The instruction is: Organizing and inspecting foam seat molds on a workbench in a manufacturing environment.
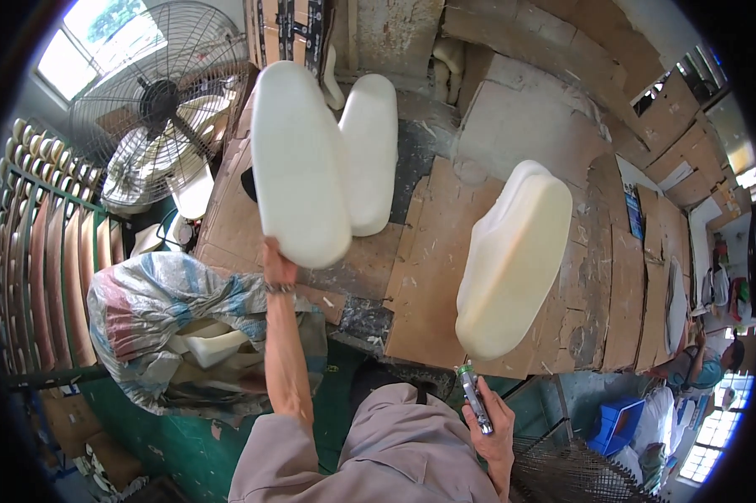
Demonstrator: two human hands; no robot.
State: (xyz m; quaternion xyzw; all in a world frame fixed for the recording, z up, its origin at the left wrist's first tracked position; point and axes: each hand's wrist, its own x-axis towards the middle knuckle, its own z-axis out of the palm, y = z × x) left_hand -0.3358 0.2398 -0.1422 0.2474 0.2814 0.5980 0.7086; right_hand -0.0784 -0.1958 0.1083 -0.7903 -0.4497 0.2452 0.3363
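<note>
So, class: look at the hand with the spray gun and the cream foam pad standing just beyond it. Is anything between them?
Nothing visible. The right hand holds the spray gun, nozzle up toward the foam pad's lower end. Only open air lies between. The left hand holds another pad well aside.

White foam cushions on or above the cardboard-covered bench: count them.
3: one white foam cushion held up by the left hand, one lying behind it, one at right. The sack may hide more.
</note>
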